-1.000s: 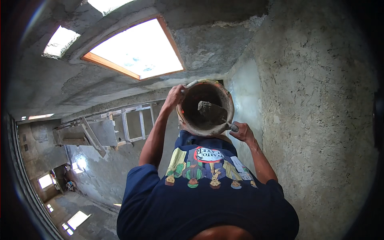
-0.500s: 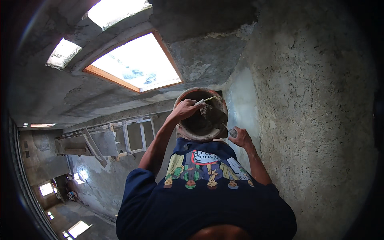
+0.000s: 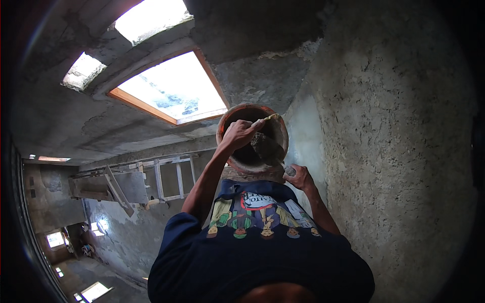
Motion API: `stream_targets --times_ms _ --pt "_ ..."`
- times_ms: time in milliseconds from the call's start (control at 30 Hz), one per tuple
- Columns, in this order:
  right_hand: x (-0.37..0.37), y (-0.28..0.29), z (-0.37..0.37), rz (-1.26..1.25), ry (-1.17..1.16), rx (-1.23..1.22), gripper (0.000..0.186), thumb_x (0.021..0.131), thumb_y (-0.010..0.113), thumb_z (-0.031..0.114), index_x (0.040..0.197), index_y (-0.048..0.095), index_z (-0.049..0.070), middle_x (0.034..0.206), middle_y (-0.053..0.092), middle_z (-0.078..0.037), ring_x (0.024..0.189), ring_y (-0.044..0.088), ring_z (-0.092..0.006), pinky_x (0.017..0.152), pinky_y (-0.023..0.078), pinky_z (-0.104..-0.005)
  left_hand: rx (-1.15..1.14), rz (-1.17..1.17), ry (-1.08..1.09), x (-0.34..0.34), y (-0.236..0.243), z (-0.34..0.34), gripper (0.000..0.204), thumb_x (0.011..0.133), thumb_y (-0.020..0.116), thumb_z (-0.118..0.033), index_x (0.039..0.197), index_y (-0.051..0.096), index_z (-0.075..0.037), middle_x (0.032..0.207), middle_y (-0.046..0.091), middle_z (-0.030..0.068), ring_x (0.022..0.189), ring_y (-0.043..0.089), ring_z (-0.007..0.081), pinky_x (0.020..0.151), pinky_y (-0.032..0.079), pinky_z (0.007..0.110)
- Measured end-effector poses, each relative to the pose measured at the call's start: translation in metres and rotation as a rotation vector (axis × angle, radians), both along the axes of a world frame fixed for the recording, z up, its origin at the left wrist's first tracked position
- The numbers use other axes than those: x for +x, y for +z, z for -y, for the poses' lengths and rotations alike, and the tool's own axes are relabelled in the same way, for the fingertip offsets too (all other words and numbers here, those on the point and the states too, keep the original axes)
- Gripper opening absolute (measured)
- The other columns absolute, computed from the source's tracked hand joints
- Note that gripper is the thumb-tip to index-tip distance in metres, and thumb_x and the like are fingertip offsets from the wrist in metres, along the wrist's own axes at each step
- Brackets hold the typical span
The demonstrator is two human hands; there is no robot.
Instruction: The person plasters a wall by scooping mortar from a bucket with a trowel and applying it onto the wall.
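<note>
A round, dirty bucket [image 3: 223, 136] with a reddish rim is in front of my navy printed shirt. My left hand [image 3: 237, 134] reaches over it, closed on a slim pale handle [image 3: 262, 121] that runs to the far right rim and ends yellowish; whether it is the bucket's own handle I cannot tell. My right hand [image 3: 299, 178] grips the grey handle of a trowel [image 3: 290, 169] at the bucket's near right. The trowel's blade is inside the bucket with a lump of grey mortar [image 3: 262, 145] on it. The bucket's bottom is in shadow.
A rough concrete wall [image 3: 391, 151] fills the right side. Above left are a wood-framed opening [image 3: 169, 86] and two smaller openings. A wooden scaffold [image 3: 179, 177] with planks and crossbars is at the left, and further concrete rooms show at the lower left.
My left hand has moved from the bucket's left rim rightward over its mouth, swinging the pale handle across. My right hand and trowel have shifted slightly down and left.
</note>
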State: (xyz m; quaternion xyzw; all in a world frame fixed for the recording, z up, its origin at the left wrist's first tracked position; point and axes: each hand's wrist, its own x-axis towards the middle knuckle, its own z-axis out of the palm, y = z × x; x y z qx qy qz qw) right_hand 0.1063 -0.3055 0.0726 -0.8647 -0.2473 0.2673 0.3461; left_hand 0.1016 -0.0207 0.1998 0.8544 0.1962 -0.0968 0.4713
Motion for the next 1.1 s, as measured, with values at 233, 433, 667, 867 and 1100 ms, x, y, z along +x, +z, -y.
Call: stream_targets --times_ms 233,433,667,867,1100 --pt "0.018 0.012 -0.016 0.062 -0.015 0.049 0.037 0.072 0.069 0.032 0.078 0.055 -0.001 0.070 0.060 -0.021 0.070 0.060 -0.0397 0.062 0.048 -0.0420 0.041 0.020 0.035 0.016 0.011 -0.014 0.064 0.085 0.048 -0.060 0.071 0.064 0.000 0.055 0.051 0.0056 0.057 0.050 0.0129 0.057 0.038 0.033" --pt "0.037 0.017 -0.033 0.058 -0.064 0.026 0.036 0.072 0.063 0.033 0.077 0.054 -0.002 0.069 0.059 -0.022 0.066 0.060 -0.0371 0.062 0.047 -0.0416 0.091 0.133 0.095 0.029 0.017 -0.021 0.068 0.084 0.047 -0.062 0.059 0.054 0.000 0.048 0.046 0.0086 0.047 0.046 0.0171 0.050 0.035 0.036" --pt "0.040 -0.013 -0.014 -0.282 -0.156 0.199 0.067 0.072 0.061 0.033 0.119 0.044 -0.012 0.070 0.059 -0.011 0.061 0.059 -0.0179 0.058 0.048 -0.0315 0.152 0.071 0.076 0.047 0.020 -0.030 0.062 0.086 0.047 -0.058 0.073 0.061 0.001 0.066 0.058 0.0103 0.063 0.056 0.0191 0.062 0.041 0.034" --pt "0.022 0.024 -0.002 -0.995 -0.175 0.651 0.054 0.075 0.070 0.040 0.105 0.044 0.004 0.077 0.056 -0.010 0.053 0.054 -0.0160 0.052 0.048 -0.0315 0.118 0.249 0.142 0.045 -0.017 -0.029 0.049 0.090 0.047 -0.046 0.083 0.066 -0.001 0.073 0.063 0.0093 0.071 0.060 0.0201 0.071 0.045 0.033" --pt "0.073 0.124 -0.033 -0.903 -0.493 0.942 0.025 0.088 0.043 0.027 0.099 0.046 0.005 0.063 0.048 -0.007 0.043 0.047 -0.0164 0.040 0.041 -0.0295 0.044 0.005 0.204 0.027 -0.017 -0.020 0.069 0.084 0.041 -0.065 0.069 0.062 0.000 0.059 0.057 0.0146 0.064 0.061 0.0264 0.064 0.044 0.038"
